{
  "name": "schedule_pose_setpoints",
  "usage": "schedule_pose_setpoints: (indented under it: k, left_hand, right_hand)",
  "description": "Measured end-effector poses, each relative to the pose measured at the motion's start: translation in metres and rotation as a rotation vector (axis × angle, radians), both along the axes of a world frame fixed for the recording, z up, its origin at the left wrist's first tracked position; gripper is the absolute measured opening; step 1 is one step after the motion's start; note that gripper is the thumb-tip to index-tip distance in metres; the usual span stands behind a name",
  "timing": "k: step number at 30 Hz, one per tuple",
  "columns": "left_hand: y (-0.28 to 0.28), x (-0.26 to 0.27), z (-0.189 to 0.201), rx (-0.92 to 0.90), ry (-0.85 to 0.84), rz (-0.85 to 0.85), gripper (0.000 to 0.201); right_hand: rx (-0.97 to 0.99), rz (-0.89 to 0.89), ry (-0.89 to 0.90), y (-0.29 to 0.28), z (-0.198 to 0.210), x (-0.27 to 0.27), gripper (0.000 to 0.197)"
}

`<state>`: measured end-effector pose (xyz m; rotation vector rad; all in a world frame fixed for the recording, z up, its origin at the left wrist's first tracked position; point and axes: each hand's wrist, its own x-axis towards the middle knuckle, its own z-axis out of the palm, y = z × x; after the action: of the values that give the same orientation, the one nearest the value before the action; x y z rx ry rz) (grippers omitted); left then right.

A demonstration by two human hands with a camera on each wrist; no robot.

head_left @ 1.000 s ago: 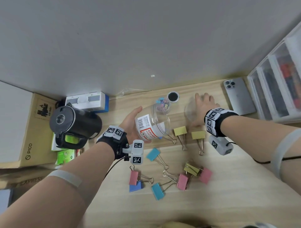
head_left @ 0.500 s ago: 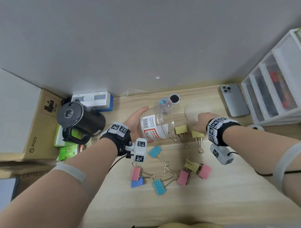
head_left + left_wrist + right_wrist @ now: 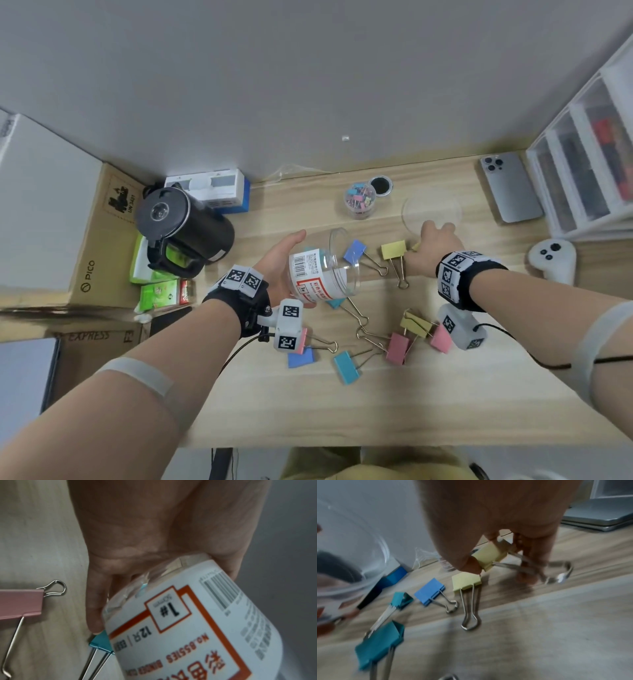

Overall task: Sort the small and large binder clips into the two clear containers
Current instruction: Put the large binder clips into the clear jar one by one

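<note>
Nearest you on the desk, the loose large clips lie where they did a second ago: teal clip, pink clip, and a yellow-and-pink pair beside your right wrist camera.

Mid-desk, what has changed: your right hand has come back off the round clear lid at the rear and now pinches a yellow clip between thumb and fingers. Your left hand still has its fingers wrapped round the big clear jar, tilted with its mouth toward the right hand. My reading: the first large clip is about to go in; the rest still wait.

Further back, the small jar stands upright holding small clips, its black cap beside it.

Views compared: the head view hides the pinch behind the back of your hand; only a yellow corner shows. The right wrist view shows the grip plainly, the clip lifted clear of a second yellow clip and a blue clip. The left wrist view shows the jar's label and a teal clip under your fingertips.
</note>
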<state>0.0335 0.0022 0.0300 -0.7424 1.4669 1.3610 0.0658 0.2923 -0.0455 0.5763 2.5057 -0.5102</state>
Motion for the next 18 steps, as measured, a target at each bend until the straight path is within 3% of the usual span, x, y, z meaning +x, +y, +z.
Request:
schedule_pose_setpoints:
  k: [4,11,18]
  left_hand:
    - [-0.003,0.002,0.004,-0.006,0.018,0.037,0.076]
    - [-0.021,0.012,0.000,-0.020,0.025,0.117,0.069]
    - [-0.037,0.017,-0.007,-0.039,-0.002,0.178,0.080]
  right_hand:
    - [-0.106,-0.018,0.053,-0.010,0.009,-0.015,0.049]
    - [0.032,0.023,-0.061,-0.032,-0.005,-0.017,0.076]
    - [0.053,0.083,-0.040,-0.042,-0.002,-0.018,0.061]
